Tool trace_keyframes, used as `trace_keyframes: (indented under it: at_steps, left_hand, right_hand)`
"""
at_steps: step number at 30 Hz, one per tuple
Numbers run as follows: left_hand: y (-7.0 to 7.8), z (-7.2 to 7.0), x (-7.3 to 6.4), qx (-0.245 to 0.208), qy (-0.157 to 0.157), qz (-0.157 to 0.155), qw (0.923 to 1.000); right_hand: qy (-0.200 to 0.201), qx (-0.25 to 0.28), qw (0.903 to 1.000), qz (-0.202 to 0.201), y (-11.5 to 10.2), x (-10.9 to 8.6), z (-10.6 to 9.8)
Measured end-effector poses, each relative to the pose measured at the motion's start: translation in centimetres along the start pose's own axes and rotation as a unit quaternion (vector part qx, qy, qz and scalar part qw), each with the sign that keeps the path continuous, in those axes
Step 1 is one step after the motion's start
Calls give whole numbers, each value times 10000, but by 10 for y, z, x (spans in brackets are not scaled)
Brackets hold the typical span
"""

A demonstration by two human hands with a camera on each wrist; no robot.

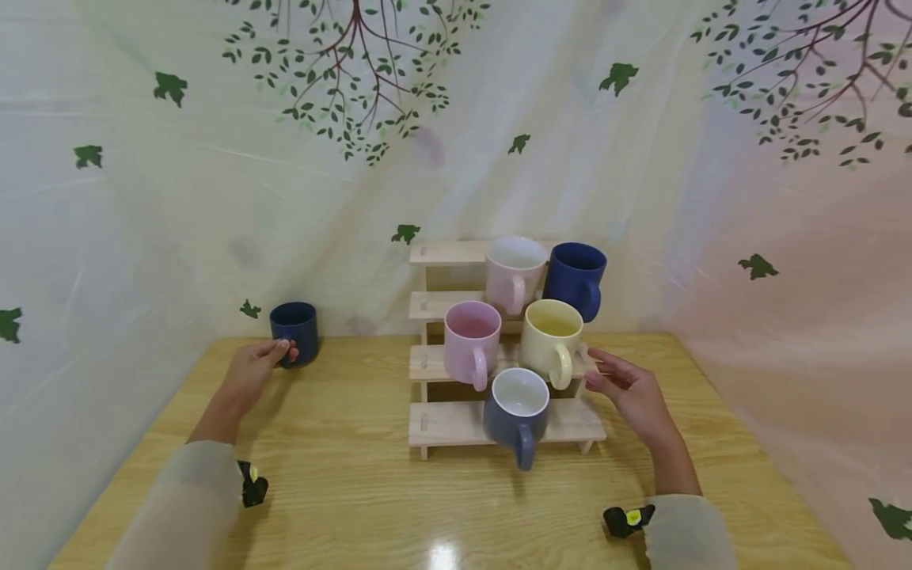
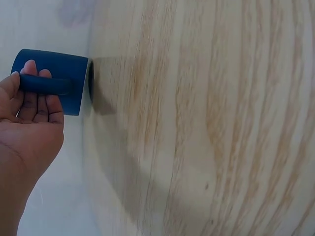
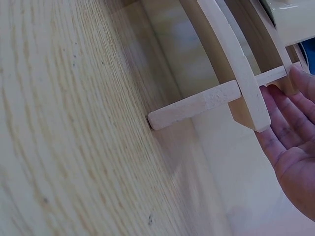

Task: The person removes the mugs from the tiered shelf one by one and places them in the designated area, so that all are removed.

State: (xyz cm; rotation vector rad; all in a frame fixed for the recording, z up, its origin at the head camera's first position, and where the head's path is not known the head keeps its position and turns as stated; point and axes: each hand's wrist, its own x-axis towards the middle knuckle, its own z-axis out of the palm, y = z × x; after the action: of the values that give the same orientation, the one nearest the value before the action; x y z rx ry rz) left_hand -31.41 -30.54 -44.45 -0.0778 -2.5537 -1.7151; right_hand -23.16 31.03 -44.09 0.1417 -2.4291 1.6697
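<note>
1 dark blue mug (image 1: 306, 336) left of 4-tier wooden rack (image 1: 447, 426); left grip (image 1: 255, 369) pinches its handle (image 2: 47, 85). Right grip (image 1: 632, 397) pinches rack's right end. Rack carries 5: 1 pale pink mug (image 1: 504, 279), 1 royal blue mug (image 1: 568, 280), 1 mauve mug (image 1: 465, 348), 1 yellow mug (image 1: 540, 348), 1 grey-blue mug (image 1: 507, 424). 1 bench (image 1: 356, 475) under rack.

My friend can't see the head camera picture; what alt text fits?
A person's left-hand grip holds a dark blue mug; the right-hand grip is on a tiered wooden rack bearing five other mugs.
</note>
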Motion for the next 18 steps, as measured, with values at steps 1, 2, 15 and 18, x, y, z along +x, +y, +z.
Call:
trace_keyframes:
  at_steps: [1,2,15,18]
  left_hand:
    - [-1,-2,0,-15,-19,-47,10000]
    - [-2,-3,-1,-31,-38,-95,9999]
    - [-12,-26,0,158,-354,-446,9983]
    - [-13,-28,0,273,-394,-358,9982]
  right_hand:
    - [0,-16,10000,8,0,0,0]
    - [-6,-28,10000,6,1,0,0]
    - [-28,-25,9999,134,-1,0,1]
    - [-20,-52,9999,124,0,0,1]
